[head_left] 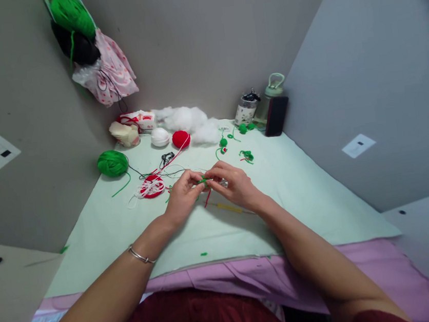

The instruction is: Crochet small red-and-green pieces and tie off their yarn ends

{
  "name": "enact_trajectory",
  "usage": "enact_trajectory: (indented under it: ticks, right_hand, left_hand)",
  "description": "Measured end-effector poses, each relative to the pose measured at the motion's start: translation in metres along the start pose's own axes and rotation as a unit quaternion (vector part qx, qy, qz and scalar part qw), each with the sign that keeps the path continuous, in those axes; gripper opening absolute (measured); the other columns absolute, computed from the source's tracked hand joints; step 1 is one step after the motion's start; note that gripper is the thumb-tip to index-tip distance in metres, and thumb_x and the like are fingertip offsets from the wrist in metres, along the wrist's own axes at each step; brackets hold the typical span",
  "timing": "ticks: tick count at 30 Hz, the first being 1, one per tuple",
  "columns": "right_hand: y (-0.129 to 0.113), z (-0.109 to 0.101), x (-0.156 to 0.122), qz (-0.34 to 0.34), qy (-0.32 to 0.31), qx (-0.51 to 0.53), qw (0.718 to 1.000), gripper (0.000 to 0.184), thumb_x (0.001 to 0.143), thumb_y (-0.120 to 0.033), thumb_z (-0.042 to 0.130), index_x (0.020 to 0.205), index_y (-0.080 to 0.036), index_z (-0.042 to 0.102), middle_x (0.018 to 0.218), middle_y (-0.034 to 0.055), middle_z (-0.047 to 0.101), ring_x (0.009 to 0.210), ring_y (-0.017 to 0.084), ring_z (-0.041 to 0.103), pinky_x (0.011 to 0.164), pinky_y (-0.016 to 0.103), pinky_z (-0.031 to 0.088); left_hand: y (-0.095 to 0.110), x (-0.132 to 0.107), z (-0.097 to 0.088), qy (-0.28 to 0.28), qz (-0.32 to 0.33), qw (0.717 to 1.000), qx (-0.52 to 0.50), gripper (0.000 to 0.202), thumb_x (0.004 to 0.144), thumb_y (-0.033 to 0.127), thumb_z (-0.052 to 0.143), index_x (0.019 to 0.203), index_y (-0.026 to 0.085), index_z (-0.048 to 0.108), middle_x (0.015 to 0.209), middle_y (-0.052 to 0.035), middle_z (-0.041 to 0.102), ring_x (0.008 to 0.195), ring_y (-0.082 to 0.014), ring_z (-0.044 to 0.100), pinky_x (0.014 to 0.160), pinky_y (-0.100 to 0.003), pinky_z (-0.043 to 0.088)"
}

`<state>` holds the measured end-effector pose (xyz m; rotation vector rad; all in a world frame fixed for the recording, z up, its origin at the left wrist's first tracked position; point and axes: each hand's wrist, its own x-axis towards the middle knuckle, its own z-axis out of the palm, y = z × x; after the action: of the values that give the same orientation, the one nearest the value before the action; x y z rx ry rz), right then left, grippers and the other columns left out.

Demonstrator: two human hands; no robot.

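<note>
Above the middle of the pale green cloth [139, 252], my left hand [182, 191] and my right hand [235, 180] meet at the fingertips. Both pinch a small piece of green yarn work [203, 181] between them; its exact shape is too small to make out. A short red yarn end [207, 198] hangs below it. Beneath my right hand a crochet hook with a yellow handle [229, 208] lies on the cloth. Left of my left hand is a red crocheted disc [151, 186] with loose white yarn heaped over it.
A green yarn ball [112, 163], a white ball [159, 136] and a red ball [181, 139] lie beyond my hands. White stuffing [186, 118] sits against the back wall. Small green crocheted pieces [247, 155], a tin [245, 111], a bottle [274, 89] and a phone [276, 116] are at right.
</note>
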<state>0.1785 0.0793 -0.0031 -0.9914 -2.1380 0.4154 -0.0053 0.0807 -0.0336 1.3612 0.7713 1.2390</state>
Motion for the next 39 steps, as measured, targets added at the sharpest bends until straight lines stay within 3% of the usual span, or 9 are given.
enact_trajectory:
  ticks: [5, 12, 18, 22, 31, 35, 39]
  right_hand:
    - [-0.001, -0.003, 0.000, -0.004, -0.007, 0.011, 1.000, 0.013, 0.096, -0.023, 0.058, 0.100, -0.020, 0.070, 0.091, 0.0040, 0.062, 0.077, 0.013, 0.060, 0.068, 0.025, 0.047]
    - [-0.006, -0.003, 0.003, 0.035, 0.006, 0.079, 0.996, 0.014, 0.093, -0.018, 0.060, 0.101, -0.019, 0.072, 0.093, 0.0048, 0.067, 0.083, 0.014, 0.062, 0.069, 0.025, 0.047]
    - [-0.002, 0.000, 0.005, 0.116, 0.025, 0.200, 0.972, 0.019, 0.089, -0.032, 0.069, 0.102, -0.018, 0.067, 0.088, 0.0026, 0.068, 0.081, 0.015, 0.065, 0.074, 0.028, 0.051]
    - [0.002, 0.003, 0.005, 0.148, 0.020, 0.205, 0.967, 0.024, 0.083, -0.036, 0.075, 0.097, -0.018, 0.067, 0.085, 0.0024, 0.070, 0.079, 0.016, 0.065, 0.073, 0.029, 0.052]
    - [-0.001, 0.006, 0.004, 0.127, 0.041, 0.183, 0.974, 0.011, 0.086, -0.029, 0.069, 0.090, -0.018, 0.067, 0.083, 0.0020, 0.070, 0.075, 0.015, 0.066, 0.070, 0.028, 0.050]
    - [-0.002, 0.004, 0.003, 0.083, 0.039, 0.128, 0.987, 0.006, 0.087, -0.024, 0.067, 0.089, -0.019, 0.068, 0.085, 0.0021, 0.067, 0.074, 0.013, 0.061, 0.070, 0.027, 0.049]
    - [-0.004, -0.003, 0.005, 0.111, 0.023, 0.195, 0.974, 0.013, 0.093, -0.030, 0.059, 0.094, -0.019, 0.066, 0.083, 0.0016, 0.067, 0.075, 0.013, 0.063, 0.072, 0.027, 0.051]
  left_hand:
    - [0.002, 0.000, 0.000, -0.020, 0.024, 0.999, 0.009, 0.018, 0.085, 0.023, 0.069, 0.100, 0.021, 0.060, 0.097, -0.0009, 0.063, 0.091, -0.0155, 0.064, 0.084, -0.030, 0.054]
    - [0.005, 0.002, -0.002, -0.001, 0.036, 0.999, 0.037, 0.011, 0.086, 0.024, 0.070, 0.090, 0.020, 0.062, 0.087, 0.0003, 0.063, 0.081, -0.0147, 0.064, 0.080, -0.029, 0.051]
    - [0.008, 0.000, -0.002, 0.009, 0.021, 0.999, 0.038, 0.015, 0.089, 0.033, 0.067, 0.095, 0.019, 0.064, 0.094, -0.0028, 0.068, 0.084, -0.0170, 0.067, 0.083, -0.032, 0.053]
    - [0.009, -0.001, -0.001, 0.010, 0.032, 0.998, 0.047, 0.015, 0.090, 0.033, 0.067, 0.092, 0.019, 0.065, 0.090, -0.0024, 0.068, 0.082, -0.0157, 0.066, 0.081, -0.030, 0.053]
    - [0.003, 0.002, -0.001, 0.011, -0.007, 0.999, -0.035, 0.029, 0.082, 0.033, 0.076, 0.103, 0.020, 0.061, 0.096, -0.0025, 0.068, 0.084, -0.0161, 0.069, 0.080, -0.032, 0.058]
    - [0.007, 0.005, -0.004, -0.014, -0.070, 0.997, -0.020, 0.029, 0.078, 0.037, 0.079, 0.095, 0.018, 0.066, 0.083, -0.0019, 0.071, 0.073, -0.0165, 0.070, 0.075, -0.031, 0.057]
    - [0.011, 0.008, -0.006, -0.003, -0.080, 0.996, -0.033, 0.027, 0.074, 0.036, 0.081, 0.089, 0.018, 0.069, 0.079, -0.0014, 0.071, 0.072, -0.0165, 0.069, 0.076, -0.031, 0.056]
